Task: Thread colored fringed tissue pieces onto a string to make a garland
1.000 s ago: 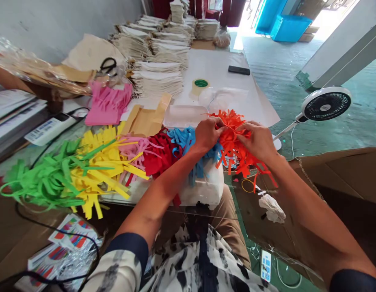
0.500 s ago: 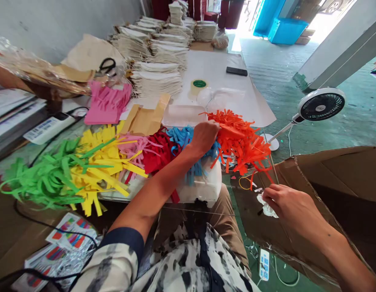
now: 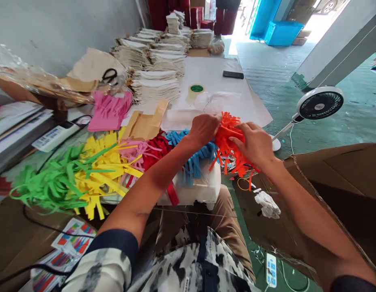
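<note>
A row of fringed paper bundles lies across the table edge: green point(image 3: 50, 182), yellow point(image 3: 102, 166), pale pink point(image 3: 136, 152), red point(image 3: 156, 150), blue point(image 3: 191, 160) and orange point(image 3: 227, 138). My left hand point(image 3: 203, 129) is closed on the left side of the orange bundle. My right hand point(image 3: 253, 144) grips the same orange paper from the right, fingers curled into its strips. A white foam box point(image 3: 203, 186) sits under the blue and orange bundles.
Stacks of cream paper bags point(image 3: 157, 81) fill the back of the table, with scissors point(image 3: 109, 75), a tape roll point(image 3: 196, 89), a phone point(image 3: 233, 74) and a pink fringed sheet point(image 3: 110, 109). A fan point(image 3: 320, 104) stands on the floor at right, beside a cardboard box point(image 3: 337, 182).
My right hand left the orange bundle, dropped toward the white rag on the cardboard, then came back up and gripped the orange paper again. My left hand stayed on the bundle.
</note>
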{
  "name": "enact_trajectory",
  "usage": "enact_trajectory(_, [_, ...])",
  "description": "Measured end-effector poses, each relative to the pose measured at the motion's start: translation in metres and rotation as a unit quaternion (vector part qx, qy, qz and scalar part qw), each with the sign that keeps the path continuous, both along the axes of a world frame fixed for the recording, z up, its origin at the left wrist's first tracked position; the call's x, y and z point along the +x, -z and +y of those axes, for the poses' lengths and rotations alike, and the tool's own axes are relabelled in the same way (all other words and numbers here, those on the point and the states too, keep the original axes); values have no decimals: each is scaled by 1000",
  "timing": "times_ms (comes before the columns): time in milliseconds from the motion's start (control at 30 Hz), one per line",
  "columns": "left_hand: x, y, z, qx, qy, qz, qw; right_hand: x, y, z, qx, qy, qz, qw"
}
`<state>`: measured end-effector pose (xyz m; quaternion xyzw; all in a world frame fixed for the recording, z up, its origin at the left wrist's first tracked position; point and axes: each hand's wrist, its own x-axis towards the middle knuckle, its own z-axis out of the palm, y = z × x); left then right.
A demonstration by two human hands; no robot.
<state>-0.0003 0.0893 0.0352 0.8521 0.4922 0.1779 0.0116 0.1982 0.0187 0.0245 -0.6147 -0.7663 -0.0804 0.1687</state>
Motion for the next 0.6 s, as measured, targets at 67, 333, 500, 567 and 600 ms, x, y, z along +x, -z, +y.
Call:
enact_trajectory(67, [-4, 3, 3, -5, -27, -31, 999, -15, 8, 27, -6, -7, -3, 1000])
enact_trajectory(333, [-15, 26, 20, -122, -38, -220, 967, -19, 12, 54, -15, -35, 11, 999])
enact_trajectory(500, [-10, 37, 20, -143, 17, -286, 947, 0, 9, 54, -55, -82, 112, 989])
enact_trajectory(567, [-8, 39, 19, -134, 25, -282, 950, 4, 10, 55, -48, -90, 178, 979])
enact_trajectory(600, [-7, 40, 19, -125, 21, -270, 954, 5, 11, 56, -42, -90, 206, 973])
